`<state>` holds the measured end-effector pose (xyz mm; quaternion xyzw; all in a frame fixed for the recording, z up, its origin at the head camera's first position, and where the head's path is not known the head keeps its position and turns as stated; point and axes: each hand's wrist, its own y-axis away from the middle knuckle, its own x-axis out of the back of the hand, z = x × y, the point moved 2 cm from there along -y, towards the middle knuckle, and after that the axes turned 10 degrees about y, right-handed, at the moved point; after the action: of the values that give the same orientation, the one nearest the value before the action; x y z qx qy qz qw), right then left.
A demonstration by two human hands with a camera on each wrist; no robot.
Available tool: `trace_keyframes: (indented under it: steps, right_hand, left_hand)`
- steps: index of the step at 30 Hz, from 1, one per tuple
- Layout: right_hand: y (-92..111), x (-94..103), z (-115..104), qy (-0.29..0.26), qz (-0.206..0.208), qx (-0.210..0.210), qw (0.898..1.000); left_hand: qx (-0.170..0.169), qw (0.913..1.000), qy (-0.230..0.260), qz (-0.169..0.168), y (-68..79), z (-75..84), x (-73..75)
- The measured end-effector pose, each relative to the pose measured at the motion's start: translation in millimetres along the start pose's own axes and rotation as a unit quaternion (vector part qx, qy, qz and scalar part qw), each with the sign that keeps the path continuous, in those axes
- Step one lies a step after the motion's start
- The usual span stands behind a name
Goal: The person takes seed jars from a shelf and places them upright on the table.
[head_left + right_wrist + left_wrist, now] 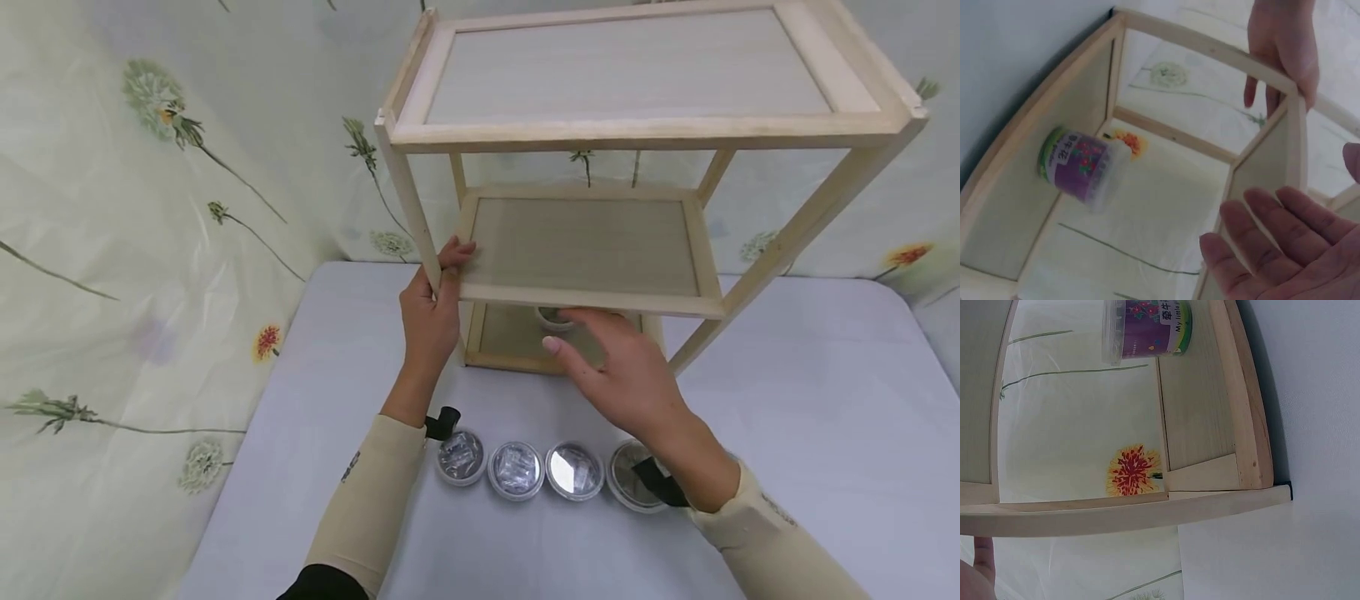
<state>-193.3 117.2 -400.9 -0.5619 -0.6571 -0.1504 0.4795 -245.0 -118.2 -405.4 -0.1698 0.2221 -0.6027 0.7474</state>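
A three-tier wooden shelf (645, 129) stands on the table. My left hand (431, 321) grips its front left post at the height of the middle tier, with fingertips over that tier's edge. On the bottom tier sits a plastic tub (1079, 164) with a purple label picturing red flowers and a clear lid; the head view shows only part of it under the middle tier. In front of the middle tier's front rail is my right hand (630, 375), its fingers extended and apart from the thumb, holding nothing.
Several round clear-lidded tubs, among them a silvery one (516, 471), line up in front of the shelf, the rightmost partly behind my right wrist. White cloth covers the table (825, 417). A flower-printed sheet (172, 250) hangs behind and at the left.
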Motion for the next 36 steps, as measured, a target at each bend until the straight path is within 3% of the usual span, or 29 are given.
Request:
trace_keyframes:
  steps: [7,17,21,28,36]
  right_hand:
    - [1.9,11.0,-0.8,-0.007,0.053,0.008,0.999]
    - [0.1,17.5,-5.3,0.003,0.065,0.017,0.998]
    - [1.2,14.1,-3.2,0.020,0.044,0.016,0.999]
    - [-4.2,-2.7,8.6,0.103,-0.048,0.050,0.992]
    - [-13.8,-18.4,20.0,0.141,-0.066,0.068,0.985]
  left_hand:
    - [0.002,1.0000,-0.004,0.001,-0.1,3.2,-0.7]
    - [0.000,1.0000,-0.004,0.001,0.5,4.4,-0.7]
    - [-0.002,1.0000,-0.003,0.003,-0.1,3.9,-0.9]
    - [-0.002,1.0000,0.000,0.000,-0.3,1.9,-0.3]
    - [-0.002,1.0000,-0.001,0.000,0.3,1.1,-0.4]
